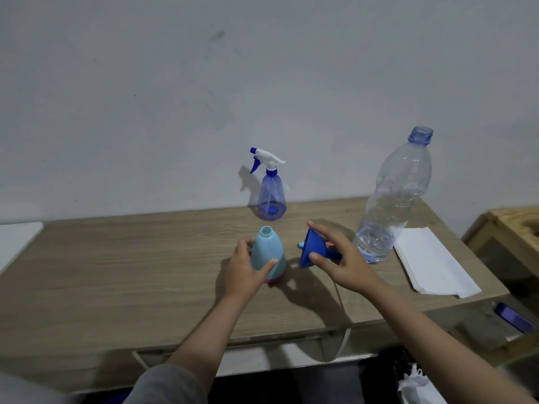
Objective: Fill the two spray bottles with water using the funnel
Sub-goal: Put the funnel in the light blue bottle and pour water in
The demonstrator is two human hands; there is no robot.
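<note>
Left hand (245, 269) grips the uncapped pale-blue bottle (268, 255) mid-table (116, 272); right hand (341, 260) pinches the blue plastic funnel (313, 247) beside it. Clear spray bottle (271, 196) — nearly empty — stands at the back edge; water bottle (393, 199) — a little water — right.
</note>
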